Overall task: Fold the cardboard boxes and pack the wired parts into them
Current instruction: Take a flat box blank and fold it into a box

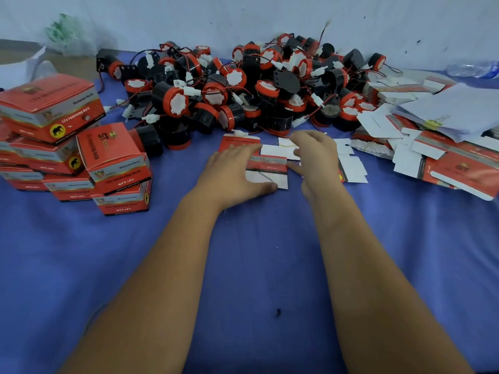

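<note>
Lying flat, long axis left-right, flat box [267, 164]; left hand [232, 175] presses, right hand [316, 155] pinches.

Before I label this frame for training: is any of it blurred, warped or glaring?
Head view: the right hand is motion-smeared over the flat red-and-white cardboard box blank; the left hand is sharper. Wide-angle bowing tilts the stacked red folded boxes. Light is soft and even, without glare.

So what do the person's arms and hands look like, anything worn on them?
Both forearms are bare: no sleeves reach into view. The left hand and the right hand wear no gloves, and no rings, watch or bands show on the wrists. The fingertips are too blurred to tell anything about the nails.
</note>
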`<move>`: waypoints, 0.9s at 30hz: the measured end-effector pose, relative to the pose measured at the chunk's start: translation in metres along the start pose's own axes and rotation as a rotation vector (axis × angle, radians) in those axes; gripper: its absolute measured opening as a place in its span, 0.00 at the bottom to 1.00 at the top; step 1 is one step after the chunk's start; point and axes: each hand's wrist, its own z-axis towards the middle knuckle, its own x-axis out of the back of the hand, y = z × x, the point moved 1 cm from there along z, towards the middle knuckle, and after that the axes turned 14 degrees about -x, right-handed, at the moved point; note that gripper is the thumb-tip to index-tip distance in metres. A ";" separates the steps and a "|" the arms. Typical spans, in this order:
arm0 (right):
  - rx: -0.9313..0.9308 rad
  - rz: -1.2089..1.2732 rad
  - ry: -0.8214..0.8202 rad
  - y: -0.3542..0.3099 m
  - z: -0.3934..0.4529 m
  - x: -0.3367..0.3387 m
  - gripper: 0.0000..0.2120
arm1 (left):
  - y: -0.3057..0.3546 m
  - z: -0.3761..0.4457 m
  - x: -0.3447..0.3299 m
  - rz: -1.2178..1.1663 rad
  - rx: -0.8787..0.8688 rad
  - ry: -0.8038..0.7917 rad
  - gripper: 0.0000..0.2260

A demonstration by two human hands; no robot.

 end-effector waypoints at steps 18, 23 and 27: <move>0.552 -0.491 -0.282 0.019 -0.020 -0.031 0.23 | 0.009 0.007 0.013 -1.533 0.140 0.418 0.32; 0.604 -0.557 -0.208 0.020 -0.015 -0.027 0.19 | -0.001 0.006 0.018 -1.569 0.211 0.443 0.26; 0.594 -0.423 -0.246 0.017 -0.020 -0.025 0.09 | -0.002 0.008 0.016 -1.299 0.155 0.500 0.19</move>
